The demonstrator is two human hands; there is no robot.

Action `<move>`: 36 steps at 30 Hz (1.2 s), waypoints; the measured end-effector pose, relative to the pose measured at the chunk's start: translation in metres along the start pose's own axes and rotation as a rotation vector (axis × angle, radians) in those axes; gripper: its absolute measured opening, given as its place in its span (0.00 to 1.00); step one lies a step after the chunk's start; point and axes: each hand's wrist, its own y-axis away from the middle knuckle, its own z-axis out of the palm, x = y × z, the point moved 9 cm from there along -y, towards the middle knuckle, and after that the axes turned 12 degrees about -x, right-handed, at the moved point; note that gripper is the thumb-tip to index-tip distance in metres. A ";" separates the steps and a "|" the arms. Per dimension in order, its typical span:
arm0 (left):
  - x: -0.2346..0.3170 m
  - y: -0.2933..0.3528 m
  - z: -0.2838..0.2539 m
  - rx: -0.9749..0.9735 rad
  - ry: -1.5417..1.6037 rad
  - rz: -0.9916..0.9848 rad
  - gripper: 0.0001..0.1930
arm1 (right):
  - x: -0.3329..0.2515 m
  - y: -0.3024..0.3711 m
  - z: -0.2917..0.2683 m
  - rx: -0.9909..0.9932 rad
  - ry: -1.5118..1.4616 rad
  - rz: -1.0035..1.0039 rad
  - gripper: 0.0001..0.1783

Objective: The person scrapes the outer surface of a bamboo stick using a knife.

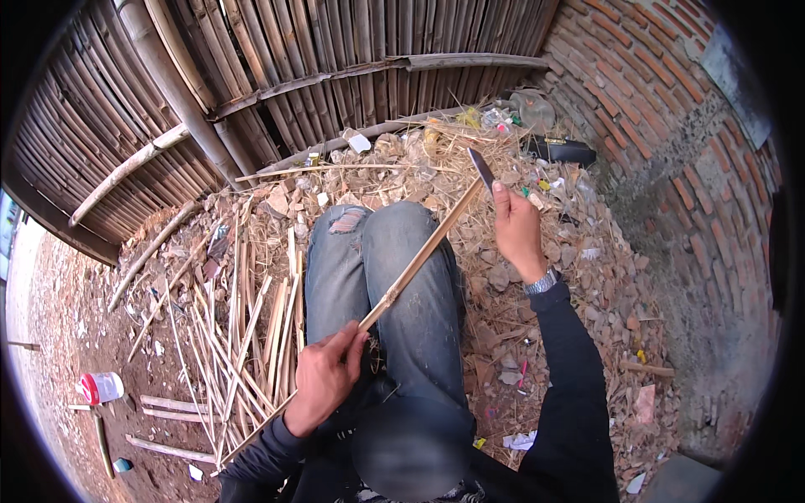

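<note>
My left hand [327,375] is closed round a long split bamboo strip [411,270], which slants up and to the right across my jeans-clad knees. The strip's lower end runs back under my left forearm. In my right hand [517,230] is a knife [480,170], its dark blade pointing up and left. The blade lies against or very near the strip's far end; whether it cuts in, I cannot tell. The handle is hidden inside my right fist.
Several split bamboo strips [243,335] lie in a pile to my left. A white and red plastic tub [102,387] sits farther left. Rubble and shavings cover the ground, with a black case [560,151] near the brick wall [696,201]. A bamboo wall [335,50] stands ahead.
</note>
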 end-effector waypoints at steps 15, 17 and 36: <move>0.005 0.004 -0.012 0.117 -0.140 0.085 0.11 | -0.043 0.028 0.027 -0.211 -0.049 -0.097 0.26; 0.011 0.000 -0.010 0.084 -0.134 0.074 0.11 | -0.022 0.025 0.019 -0.150 -0.010 0.002 0.26; 0.019 -0.020 0.000 0.063 -0.073 0.023 0.13 | -0.003 0.036 0.028 -0.272 -0.156 0.031 0.29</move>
